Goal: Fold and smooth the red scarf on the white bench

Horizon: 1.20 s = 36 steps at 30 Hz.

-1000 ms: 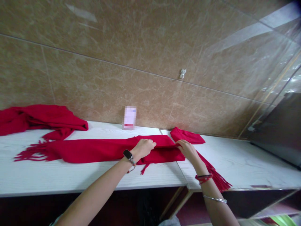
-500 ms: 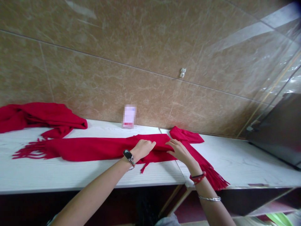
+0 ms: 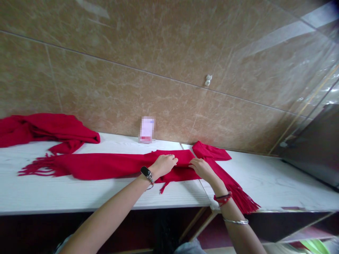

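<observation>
A red fringed scarf [image 3: 106, 166] lies stretched along the white counter. Its left fringe is spread out, and a short tassel pokes out below the middle. My left hand [image 3: 164, 165], with a dark-faced wristband, is closed on the fabric near the middle. Just to the right, my right hand [image 3: 202, 168] has its fingers curled onto the same scarf, pinching its cloth. Between the two hands the cloth shows a dark fold. Beneath and beyond my right wrist a fringed end [image 3: 245, 197] slants toward the counter's front edge, and a folded red piece [image 3: 212, 151] lies behind.
Another heap of red cloth [image 3: 53, 130] rests at the back left. A blurred pinkish box-like item [image 3: 147, 129] stands against the tiled wall [image 3: 132, 95]. A small white figure [image 3: 208, 80] is on the wall. A dark grey appliance-like block [image 3: 315, 148] stands at the right.
My right hand's fingers, spread a moment ago, have closed onto the scarf. My left hand stays closed in nearly the same place. The view has shifted slightly.
</observation>
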Each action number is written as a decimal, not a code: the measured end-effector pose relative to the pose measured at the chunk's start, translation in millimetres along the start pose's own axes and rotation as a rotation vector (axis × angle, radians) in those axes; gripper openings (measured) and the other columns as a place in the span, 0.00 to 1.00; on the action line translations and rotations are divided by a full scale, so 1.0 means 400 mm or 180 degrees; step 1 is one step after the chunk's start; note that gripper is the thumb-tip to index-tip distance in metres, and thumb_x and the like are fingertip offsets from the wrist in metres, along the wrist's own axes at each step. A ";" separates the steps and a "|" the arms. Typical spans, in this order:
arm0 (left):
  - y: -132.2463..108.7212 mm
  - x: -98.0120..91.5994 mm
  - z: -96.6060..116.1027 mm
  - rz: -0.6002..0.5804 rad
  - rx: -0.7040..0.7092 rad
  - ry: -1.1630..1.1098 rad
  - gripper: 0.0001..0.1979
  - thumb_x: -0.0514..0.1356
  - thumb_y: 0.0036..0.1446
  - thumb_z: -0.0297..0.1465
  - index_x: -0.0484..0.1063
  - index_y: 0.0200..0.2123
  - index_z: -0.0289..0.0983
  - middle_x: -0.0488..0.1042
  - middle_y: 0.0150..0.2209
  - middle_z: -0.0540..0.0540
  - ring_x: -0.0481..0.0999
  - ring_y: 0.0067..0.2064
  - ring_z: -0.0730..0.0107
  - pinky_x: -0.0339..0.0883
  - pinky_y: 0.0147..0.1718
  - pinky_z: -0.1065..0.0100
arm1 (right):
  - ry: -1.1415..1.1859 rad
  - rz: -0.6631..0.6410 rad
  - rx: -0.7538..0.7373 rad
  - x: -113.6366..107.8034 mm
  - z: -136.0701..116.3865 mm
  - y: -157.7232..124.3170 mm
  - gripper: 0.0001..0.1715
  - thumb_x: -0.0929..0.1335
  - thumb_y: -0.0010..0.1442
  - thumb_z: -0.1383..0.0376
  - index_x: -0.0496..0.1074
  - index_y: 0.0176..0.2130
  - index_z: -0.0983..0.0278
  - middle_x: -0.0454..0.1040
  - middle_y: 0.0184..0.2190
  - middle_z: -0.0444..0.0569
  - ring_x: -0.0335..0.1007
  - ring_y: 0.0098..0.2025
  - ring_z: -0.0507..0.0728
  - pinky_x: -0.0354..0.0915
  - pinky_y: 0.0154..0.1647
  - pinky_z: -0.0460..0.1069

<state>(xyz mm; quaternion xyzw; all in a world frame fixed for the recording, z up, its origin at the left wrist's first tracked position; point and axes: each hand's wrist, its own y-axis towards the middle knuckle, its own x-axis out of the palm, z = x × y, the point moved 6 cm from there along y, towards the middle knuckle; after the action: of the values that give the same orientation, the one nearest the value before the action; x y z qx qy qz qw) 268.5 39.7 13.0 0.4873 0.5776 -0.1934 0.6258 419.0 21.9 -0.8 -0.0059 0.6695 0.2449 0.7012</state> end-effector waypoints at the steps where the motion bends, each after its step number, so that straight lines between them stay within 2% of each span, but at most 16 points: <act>1: 0.000 0.003 0.000 0.0011 0.0023 -0.0015 0.05 0.51 0.60 0.28 0.66 0.36 0.35 0.71 0.36 0.44 0.73 0.37 0.66 0.66 0.32 0.68 | 0.0040 -0.0015 0.0004 -0.004 -0.002 -0.001 0.10 0.61 0.59 0.70 0.70 0.31 0.66 0.72 0.29 0.50 0.67 0.34 0.54 0.60 0.36 0.46; 4: -0.001 0.015 -0.001 0.0028 0.0081 -0.0064 0.05 0.53 0.59 0.29 0.66 0.35 0.34 0.71 0.35 0.45 0.73 0.37 0.65 0.66 0.31 0.69 | 0.0143 0.0066 0.0020 -0.021 -0.020 -0.001 0.07 0.63 0.57 0.70 0.71 0.34 0.65 0.72 0.31 0.50 0.67 0.36 0.54 0.61 0.37 0.47; 7: -0.004 0.024 -0.002 0.0045 0.0088 -0.0097 0.05 0.52 0.60 0.29 0.66 0.36 0.34 0.71 0.37 0.44 0.73 0.38 0.65 0.66 0.32 0.69 | 0.0157 0.0193 -0.0116 -0.034 -0.061 0.005 0.09 0.65 0.56 0.67 0.70 0.39 0.64 0.72 0.34 0.50 0.66 0.39 0.56 0.61 0.38 0.49; 11: -0.007 0.021 -0.001 0.0013 0.0063 -0.0115 0.04 0.52 0.59 0.27 0.65 0.37 0.34 0.70 0.38 0.44 0.73 0.37 0.65 0.66 0.31 0.69 | 0.0030 0.0147 -0.0273 -0.024 -0.111 0.018 0.07 0.64 0.57 0.69 0.71 0.36 0.65 0.73 0.33 0.50 0.66 0.37 0.56 0.60 0.40 0.51; 16: -0.022 -0.003 0.005 -0.0123 0.0121 -0.0070 0.07 0.53 0.55 0.22 0.65 0.38 0.35 0.70 0.39 0.43 0.73 0.37 0.65 0.66 0.29 0.70 | 0.0082 0.0195 -0.0164 -0.017 -0.112 0.020 0.08 0.63 0.56 0.72 0.71 0.31 0.66 0.72 0.28 0.49 0.66 0.32 0.54 0.60 0.36 0.49; 19: -0.041 -0.014 0.011 -0.0162 0.0187 0.0001 0.09 0.51 0.55 0.20 0.66 0.38 0.36 0.71 0.36 0.45 0.73 0.36 0.65 0.66 0.29 0.69 | 0.0187 0.0209 -0.0268 -0.018 -0.113 0.013 0.09 0.62 0.55 0.74 0.70 0.30 0.66 0.72 0.28 0.48 0.66 0.31 0.53 0.60 0.36 0.48; 26: -0.087 -0.007 0.016 -0.0119 0.0427 0.0164 0.05 0.53 0.56 0.22 0.68 0.33 0.35 0.71 0.32 0.45 0.72 0.34 0.66 0.64 0.30 0.69 | 0.0381 0.0189 -0.0546 -0.018 -0.134 -0.004 0.09 0.62 0.57 0.73 0.71 0.32 0.65 0.71 0.29 0.48 0.65 0.34 0.54 0.61 0.37 0.48; 30: -0.088 0.000 0.010 -0.0170 0.0453 0.0178 0.06 0.53 0.55 0.21 0.68 0.34 0.34 0.71 0.31 0.45 0.72 0.33 0.66 0.64 0.30 0.69 | 0.0323 0.0300 -0.0647 -0.022 -0.157 -0.003 0.09 0.63 0.58 0.70 0.70 0.39 0.65 0.71 0.34 0.50 0.64 0.37 0.55 0.62 0.40 0.49; 36: -0.074 0.003 0.001 -0.0196 0.0345 0.0141 0.07 0.53 0.55 0.19 0.68 0.33 0.33 0.72 0.30 0.45 0.73 0.32 0.66 0.65 0.30 0.68 | 0.0199 0.0389 -0.0485 -0.005 -0.161 0.013 0.09 0.61 0.60 0.69 0.70 0.33 0.67 0.70 0.29 0.50 0.64 0.33 0.54 0.61 0.35 0.48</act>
<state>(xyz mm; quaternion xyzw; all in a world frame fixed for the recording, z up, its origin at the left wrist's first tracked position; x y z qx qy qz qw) 245.2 26.5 0.3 0.5067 0.5946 -0.2328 0.5793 357.2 4.1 -4.0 -0.0260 0.6696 0.3372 0.6613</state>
